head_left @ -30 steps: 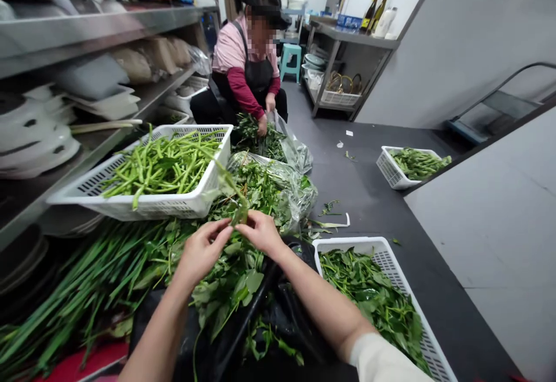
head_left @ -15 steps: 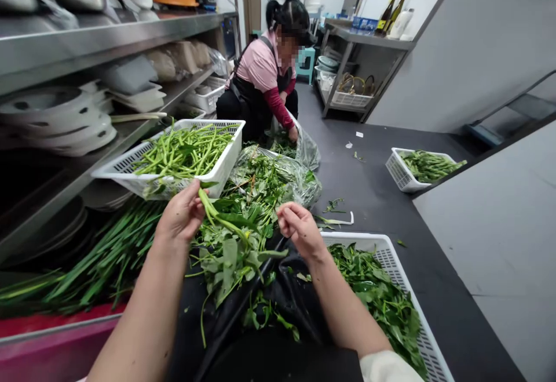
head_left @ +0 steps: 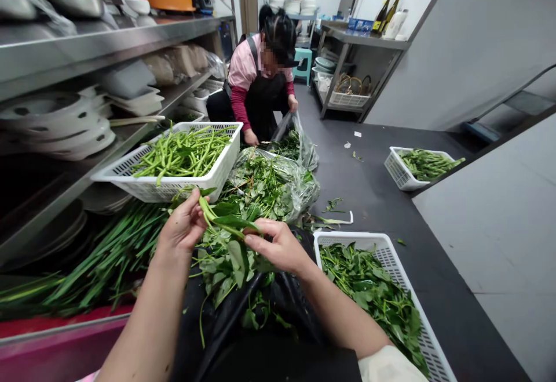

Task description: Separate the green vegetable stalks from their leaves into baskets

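Between my hands is a leafy green stem [head_left: 216, 217], which looks like water spinach. My left hand [head_left: 186, 219] pinches its upper end between thumb and fingers. Lower down, the thumb and fingers of my right hand [head_left: 275, 244] close on the same stem by its leaves. Loose leafy greens [head_left: 234, 260] hang below over the black apron on my lap. Just beyond my left hand stands a white basket [head_left: 169, 188] holding cut green stems [head_left: 182, 153]. At my right, another white basket [head_left: 382, 243] holds picked leaves [head_left: 369, 289].
A co-worker [head_left: 260, 75] in a pink top crouches ahead, handling a clear plastic bag [head_left: 306, 150] by a heap of greens [head_left: 264, 188]. Long green stalks [head_left: 99, 260] lie at left below metal shelving [head_left: 108, 43]. A smaller basket [head_left: 402, 176] stands on the floor at right.
My right hand has moved left and taken hold of the stem, while my left hand keeps its pinch. The co-worker has shifted, with one hand now raised on the bag's edge.
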Demonstrator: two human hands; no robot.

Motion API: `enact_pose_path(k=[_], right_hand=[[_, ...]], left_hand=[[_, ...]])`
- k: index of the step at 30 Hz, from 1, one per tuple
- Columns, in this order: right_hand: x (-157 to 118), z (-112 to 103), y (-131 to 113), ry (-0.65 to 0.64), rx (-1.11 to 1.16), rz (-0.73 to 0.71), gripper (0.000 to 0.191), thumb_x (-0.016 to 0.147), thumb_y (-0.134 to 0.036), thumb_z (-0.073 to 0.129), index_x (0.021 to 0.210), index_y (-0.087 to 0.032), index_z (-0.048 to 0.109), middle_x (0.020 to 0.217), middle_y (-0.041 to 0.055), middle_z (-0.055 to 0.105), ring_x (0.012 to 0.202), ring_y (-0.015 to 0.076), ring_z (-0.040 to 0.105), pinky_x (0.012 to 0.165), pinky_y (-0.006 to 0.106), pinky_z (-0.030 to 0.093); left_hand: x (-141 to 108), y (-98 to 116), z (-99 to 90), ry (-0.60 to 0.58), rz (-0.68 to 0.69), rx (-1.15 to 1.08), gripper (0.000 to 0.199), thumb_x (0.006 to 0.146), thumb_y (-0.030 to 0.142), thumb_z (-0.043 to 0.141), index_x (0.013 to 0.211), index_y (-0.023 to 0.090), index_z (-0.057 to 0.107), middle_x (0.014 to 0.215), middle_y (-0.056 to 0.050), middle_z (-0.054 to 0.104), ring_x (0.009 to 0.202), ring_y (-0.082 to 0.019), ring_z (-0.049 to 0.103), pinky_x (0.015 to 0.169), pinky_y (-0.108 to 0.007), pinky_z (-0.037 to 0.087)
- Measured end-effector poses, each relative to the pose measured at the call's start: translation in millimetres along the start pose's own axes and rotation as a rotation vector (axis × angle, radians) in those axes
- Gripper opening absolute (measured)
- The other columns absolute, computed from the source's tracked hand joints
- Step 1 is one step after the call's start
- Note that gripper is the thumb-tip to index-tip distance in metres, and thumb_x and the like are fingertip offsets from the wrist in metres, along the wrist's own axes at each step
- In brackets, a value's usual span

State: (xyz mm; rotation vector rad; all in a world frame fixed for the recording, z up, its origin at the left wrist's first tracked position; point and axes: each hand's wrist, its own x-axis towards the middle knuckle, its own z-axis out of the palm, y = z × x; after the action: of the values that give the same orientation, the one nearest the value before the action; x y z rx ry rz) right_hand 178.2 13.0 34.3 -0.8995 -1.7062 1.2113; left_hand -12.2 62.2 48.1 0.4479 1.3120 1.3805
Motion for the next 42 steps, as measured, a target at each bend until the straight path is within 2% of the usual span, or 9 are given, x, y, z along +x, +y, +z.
enact_pose_path(k=[7,11,17,21,25,28,33,38,42], right_hand=[[2,9,18,-0.020,0.283,0.242,0.017,0.070,-0.029,0.059,0.075,-0.015,0.067,0.066,-0.0017,0.062,0.063,0.0123,0.053,0.060,0.023,0.043],[15,10,51,0.273,0.210,0.403,0.005,0.059,-0.016,0.058,0.054,-0.015,0.058,0.051,-0.0048,0.050,0.055,0.0098,0.045,0.053,0.020,0.036],[24,-14,87,0.574,0.424,0.606,0.029,0.071,-0.033,0.050,0.053,-0.021,0.031,0.044,-0.0098,0.021,0.039,0.0059,0.017,0.037,0.018,0.017],[9,-14,49,0.501,0.231,0.303,0.028,0.075,-0.045,0.054,0.066,-0.020,0.045,0.054,-0.0064,0.037,0.043,0.0072,0.028,0.041,0.019,0.025],[6,7,12,0.133,-0.455,-0.100,0.025,0.076,-0.041,0.062,0.069,-0.019,0.055,0.070,0.0010,0.053,0.066,0.0128,0.049,0.061,0.023,0.039],[10,20,13,0.049,-0.797,-0.234,0.022,0.085,-0.032,0.051,0.069,-0.018,0.054,0.068,0.0016,0.052,0.062,0.0119,0.048,0.058,0.022,0.037],[1,24,8,0.160,-0.831,-0.620,0.029,0.087,-0.020,0.040,0.059,-0.021,0.049,0.057,0.0007,0.047,0.052,0.0114,0.042,0.052,0.024,0.034],[-37,-35,-18,0.395,-0.757,-0.569,0.018,0.084,-0.019,0.047,0.067,-0.022,0.053,0.061,0.0011,0.053,0.056,0.0122,0.047,0.054,0.024,0.036],[-77,-108,12,0.318,-0.956,-0.026,0.026,0.082,-0.025,0.047,0.057,-0.021,0.048,0.055,0.0014,0.050,0.053,0.0136,0.046,0.054,0.026,0.034]], left_hand=[[-11,-7,2.3,-0.060,0.041,-0.034,0.019,0.067,0.023,0.070,0.066,0.015,0.053,0.053,0.003,0.057,0.035,-0.002,0.043,0.035,-0.010,0.037],[-28,-20,8.5,-0.058,0.258,0.093,0.027,0.055,0.029,0.075,0.068,0.016,0.056,0.058,0.003,0.061,0.045,-0.006,0.051,0.044,-0.015,0.042],[-37,-38,5.3,-0.006,0.394,0.279,0.031,0.056,0.043,0.071,0.067,0.018,0.057,0.060,0.001,0.062,0.054,-0.013,0.056,0.052,-0.023,0.044],[-32,-34,-0.6,-0.002,0.371,0.357,0.033,0.053,0.044,0.072,0.068,0.018,0.058,0.059,0.002,0.060,0.052,-0.012,0.052,0.049,-0.023,0.040],[-38,-30,3.6,-0.020,0.426,0.439,0.026,0.057,0.039,0.071,0.058,0.019,0.054,0.053,0.004,0.053,0.052,-0.011,0.048,0.053,-0.022,0.039],[-45,-30,6.0,-0.033,0.391,0.420,0.029,0.056,0.037,0.072,0.054,0.018,0.051,0.049,0.006,0.048,0.048,-0.008,0.043,0.049,-0.021,0.035],[-42,-51,11.0,-0.253,-0.090,0.090,0.035,0.056,0.039,0.075,0.057,0.018,0.047,0.046,0.008,0.044,0.039,-0.006,0.038,0.039,-0.019,0.030],[-33,-72,14.9,-0.179,-0.272,-0.053,0.026,0.062,0.028,0.074,0.063,0.017,0.051,0.053,0.005,0.054,0.043,-0.007,0.048,0.044,-0.017,0.038],[-33,-72,15.5,-0.268,-0.142,0.112,0.039,0.054,0.045,0.077,0.063,0.017,0.051,0.051,0.006,0.051,0.045,-0.007,0.047,0.041,-0.016,0.030]])
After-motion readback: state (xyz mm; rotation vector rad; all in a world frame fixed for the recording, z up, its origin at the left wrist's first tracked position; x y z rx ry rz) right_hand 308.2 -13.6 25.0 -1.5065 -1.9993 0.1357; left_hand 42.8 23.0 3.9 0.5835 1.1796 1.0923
